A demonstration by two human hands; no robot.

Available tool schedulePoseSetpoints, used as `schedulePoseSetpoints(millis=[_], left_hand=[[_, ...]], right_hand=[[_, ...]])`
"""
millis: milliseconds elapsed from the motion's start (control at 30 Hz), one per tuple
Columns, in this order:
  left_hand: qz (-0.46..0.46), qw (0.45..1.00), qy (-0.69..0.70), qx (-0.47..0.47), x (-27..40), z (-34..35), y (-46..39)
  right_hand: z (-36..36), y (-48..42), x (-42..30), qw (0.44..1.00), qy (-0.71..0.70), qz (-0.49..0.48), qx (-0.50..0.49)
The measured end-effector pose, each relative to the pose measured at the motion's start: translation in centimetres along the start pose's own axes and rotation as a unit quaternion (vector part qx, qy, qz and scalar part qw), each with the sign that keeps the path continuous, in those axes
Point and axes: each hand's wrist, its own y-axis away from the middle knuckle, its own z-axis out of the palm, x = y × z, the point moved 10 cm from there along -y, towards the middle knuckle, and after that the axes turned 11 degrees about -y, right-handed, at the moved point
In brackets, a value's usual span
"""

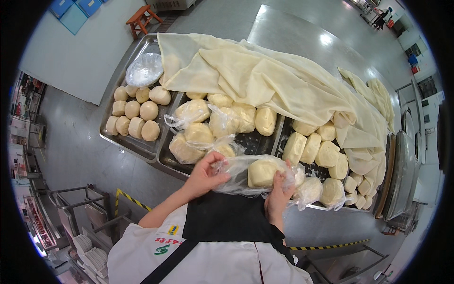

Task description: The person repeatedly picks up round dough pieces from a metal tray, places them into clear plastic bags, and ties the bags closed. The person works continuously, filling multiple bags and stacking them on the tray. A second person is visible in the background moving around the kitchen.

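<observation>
A clear plastic bag (236, 172) is held up in front of my apron, with a pale yellow steamed bun (260, 173) inside. My left hand (208, 173) pinches the bag's gathered left end. Around the bag's right end, my right hand (281, 190) grips the plastic, its thumb pressed over the bun. Just beyond, bagged buns (197, 133) lie in the middle metal tray (264, 143). More bagged buns (309, 189) sit along the near edge of the right tray, beside loose loaf-shaped buns (295, 147).
Pale cloth (248, 76) drapes over the trays' far side. Round buns (132, 109) and a plastic-covered bowl (144, 69) occupy the left tray (142, 151). Upright trays (400, 174) stand at right, a wooden stool (142, 19) beyond, and a metal rack (79, 206) at lower left.
</observation>
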Motion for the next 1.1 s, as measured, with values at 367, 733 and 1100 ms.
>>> schedulePoseSetpoints(millis=[367,733,1100], left_hand=[[0.001,0.954,-0.295,0.056,3.2,-1.7,0.8],[0.018,0.975,-0.166,-0.145,5.7,3.9,3.5],[0.048,0.978,-0.158,-0.127,5.9,2.9,3.3]], right_hand=[[8.8,-0.7,-8.6,0.914,0.137,0.035,-0.381],[13.0,-11.9,-2.4,0.735,0.555,-0.100,-0.376],[13.8,-17.6,4.2,0.770,0.513,-0.123,-0.359]])
